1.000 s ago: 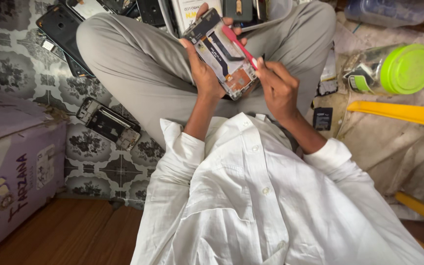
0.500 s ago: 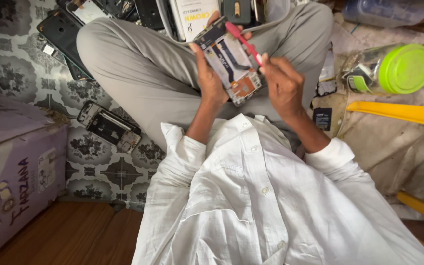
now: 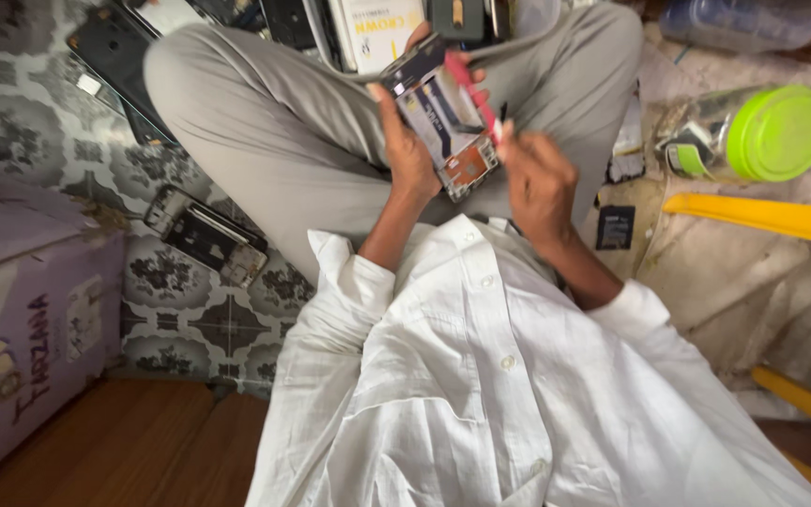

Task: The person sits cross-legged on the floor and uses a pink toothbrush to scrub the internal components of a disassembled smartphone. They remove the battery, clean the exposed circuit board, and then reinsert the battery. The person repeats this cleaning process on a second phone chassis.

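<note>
I sit cross-legged in grey trousers and a white shirt. My left hand (image 3: 407, 150) grips an opened phone (image 3: 441, 117) with its back off and its inner parts showing, held above my lap. My right hand (image 3: 539, 178) holds a thin red-handled tool (image 3: 471, 92) that lies slanted across the phone's upper right side. Both hands are close together over my knees.
A dismantled phone frame (image 3: 206, 235) lies on the patterned floor at left, beside a purple cardboard box (image 3: 21, 310). More phone parts (image 3: 114, 56) lie at the top. A clear jar with a green lid (image 3: 753, 131), a yellow bar (image 3: 772, 218) and a small black part (image 3: 616, 227) are at right.
The phone and both hands have risen slightly in view, and the red tool has shifted up along the phone's right side.
</note>
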